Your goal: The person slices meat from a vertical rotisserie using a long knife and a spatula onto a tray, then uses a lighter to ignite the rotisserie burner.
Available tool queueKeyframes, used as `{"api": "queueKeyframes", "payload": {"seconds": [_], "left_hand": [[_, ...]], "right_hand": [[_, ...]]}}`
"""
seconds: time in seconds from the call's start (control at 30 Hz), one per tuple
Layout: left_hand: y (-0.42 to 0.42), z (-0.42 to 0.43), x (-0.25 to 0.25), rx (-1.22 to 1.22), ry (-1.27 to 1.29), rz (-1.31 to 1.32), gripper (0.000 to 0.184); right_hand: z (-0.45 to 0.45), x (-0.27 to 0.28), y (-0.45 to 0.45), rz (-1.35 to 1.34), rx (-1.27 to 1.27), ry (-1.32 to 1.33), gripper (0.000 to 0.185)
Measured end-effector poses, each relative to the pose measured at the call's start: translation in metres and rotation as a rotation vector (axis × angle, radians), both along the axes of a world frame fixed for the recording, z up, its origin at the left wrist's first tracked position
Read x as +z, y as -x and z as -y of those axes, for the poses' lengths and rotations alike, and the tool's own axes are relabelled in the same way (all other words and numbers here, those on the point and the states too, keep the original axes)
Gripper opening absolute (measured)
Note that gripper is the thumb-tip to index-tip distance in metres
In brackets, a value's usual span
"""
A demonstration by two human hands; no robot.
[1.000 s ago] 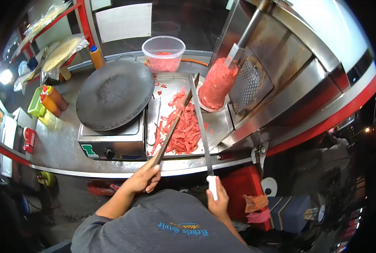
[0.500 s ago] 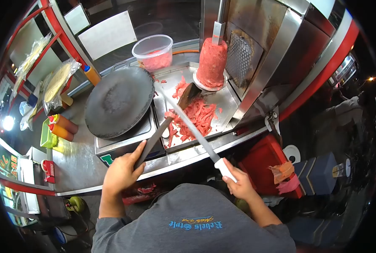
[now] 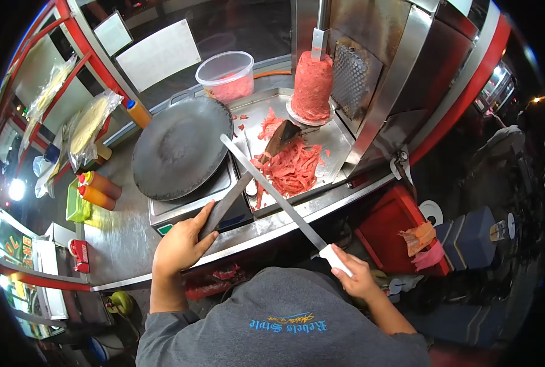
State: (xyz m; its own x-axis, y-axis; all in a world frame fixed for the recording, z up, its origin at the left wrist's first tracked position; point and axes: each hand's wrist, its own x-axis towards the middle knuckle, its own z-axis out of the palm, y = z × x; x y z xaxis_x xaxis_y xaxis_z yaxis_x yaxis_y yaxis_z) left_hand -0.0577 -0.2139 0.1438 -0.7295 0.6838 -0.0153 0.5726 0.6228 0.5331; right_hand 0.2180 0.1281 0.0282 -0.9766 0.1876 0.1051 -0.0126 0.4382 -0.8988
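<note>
My right hand (image 3: 353,274) is wrapped round the white handle of a long slicing knife (image 3: 278,202). Its narrow, round-tipped blade points up and left, crossing over a dark flat bar (image 3: 228,205). That bar is gripped in my left hand (image 3: 184,244), above the counter's front edge. Beyond the crossing, thin strips of red meat (image 3: 294,171) lie heaped on a steel tray (image 3: 333,144). A brown, scoop-like piece (image 3: 280,139) rests among them; whether it joins the bar I cannot tell. A red meat cone (image 3: 313,88) stands on a vertical spit behind.
A round black griddle (image 3: 184,150) stands left of the tray. Behind it is a clear tub (image 3: 224,76) with red meat. Sauce bottles (image 3: 101,189) and bagged tortillas (image 3: 91,131) are at the left. A metal grill housing (image 3: 391,92) borders the tray; a red bin (image 3: 394,229) stands at right.
The knife has shifted toward my body, its tip now lower and its blade still across the dark bar. My left hand stays about where it was; the view has moved slightly.
</note>
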Motion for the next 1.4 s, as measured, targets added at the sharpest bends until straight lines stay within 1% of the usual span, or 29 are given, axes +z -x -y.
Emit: {"api": "queueKeyframes", "payload": {"seconds": [0.07, 0.13, 0.2, 0.27, 0.3, 0.4, 0.43, 0.53, 0.6, 0.67, 0.73, 0.77, 0.87, 0.9, 1.0, 1.03, 1.1, 1.13, 1.2, 1.23, 1.27, 1.33, 1.37, 1.4], "left_hand": [[0.001, 0.005, -0.004, -0.021, -0.052, -0.053, 0.075], [0.0, 0.012, 0.001, -0.004, -0.03, -0.03, 0.074], [-0.003, 0.019, 0.005, 0.01, 0.003, -0.014, 0.074], [-0.007, 0.022, 0.007, 0.026, 0.002, 0.024, 0.073], [-0.008, 0.024, 0.007, 0.035, 0.0, 0.043, 0.073], [-0.01, 0.021, -0.001, 0.057, -0.018, 0.119, 0.072], [-0.006, 0.023, -0.016, -0.013, -0.103, 0.031, 0.073], [-0.01, 0.015, -0.015, 0.011, -0.045, 0.048, 0.073], [-0.009, 0.012, -0.011, 0.011, -0.049, 0.04, 0.073], [-0.009, 0.013, -0.005, 0.009, -0.053, 0.029, 0.073], [-0.008, 0.016, 0.002, 0.022, -0.015, 0.086, 0.073], [-0.007, 0.018, 0.007, 0.026, 0.006, 0.113, 0.073], [-0.004, 0.029, 0.019, 0.068, 0.044, 0.379, 0.07], [-0.003, 0.037, 0.011, 0.094, -0.058, 0.517, 0.067], [0.004, 0.049, -0.016, 0.085, -0.371, 0.891, 0.066], [0.005, 0.047, -0.033, 0.008, -0.558, 1.067, 0.064], [-0.003, 0.034, -0.058, 0.13, -0.794, 1.464, 0.061], [-0.01, 0.027, -0.068, 0.196, -0.911, 1.662, 0.059], [-0.026, 0.015, -0.086, 0.271, -0.807, 1.697, 0.054], [-0.03, 0.017, -0.086, 0.212, -0.803, 1.714, 0.051], [-0.03, 0.027, -0.09, 0.201, -0.903, 1.826, 0.051], [-0.019, 0.054, -0.095, 0.191, -1.11, 2.047, 0.051], [-0.018, 0.06, -0.093, 0.256, -1.185, 2.045, 0.051], [-0.017, 0.064, -0.096, 0.245, -1.211, 1.994, 0.051]], "right_hand": [[0.0, -0.014, 0.007, -0.123, -0.046, -0.152, 0.062], [-0.005, -0.008, 0.018, -0.086, -0.169, -0.224, 0.064], [-0.016, -0.002, 0.026, -0.148, -0.231, -0.358, 0.065], [-0.024, 0.006, 0.026, -0.113, -0.274, -0.39, 0.065], [-0.027, 0.006, 0.025, -0.139, -0.291, -0.411, 0.064], [-0.027, 0.011, 0.013, -0.131, -0.295, -0.376, 0.063], [-0.025, 0.013, 0.009, -0.144, -0.281, -0.347, 0.062], [-0.017, 0.016, 0.002, -0.185, -0.154, -0.281, 0.061], [-0.012, 0.012, -0.004, -0.005, -0.109, -0.199, 0.061], [-0.011, 0.001, 0.007, -0.182, -0.168, -0.287, 0.062], [-0.014, 0.006, 0.014, -0.153, -0.265, -0.414, 0.064], [-0.017, 0.01, 0.017, -0.162, -0.296, -0.418, 0.064], [-0.028, 0.017, 0.014, -0.161, -0.344, -0.45, 0.064], [-0.031, 0.017, 0.01, -0.152, -0.336, -0.452, 0.064], [-0.041, 0.003, -0.004, -0.26, -0.297, -0.431, 0.063], [-0.042, 0.002, -0.016, -0.113, -0.327, -0.134, 0.064], [-0.047, 0.0, -0.045, 0.18, -0.37, 0.457, 0.066], [-0.055, -0.003, -0.058, 0.196, -0.361, 0.551, 0.068], [-0.077, -0.005, -0.091, 0.227, -0.352, 0.736, 0.07], [-0.087, -0.003, -0.11, 0.274, -0.379, 0.878, 0.073], [-0.098, -0.001, -0.128, 0.318, -0.408, 0.962, 0.072], [-0.114, 0.004, -0.162, 0.355, -0.429, 0.996, 0.071], [-0.121, 0.005, -0.178, 0.36, -0.437, 1.017, 0.07], [-0.127, 0.004, -0.192, 0.362, -0.444, 1.038, 0.069]]}}
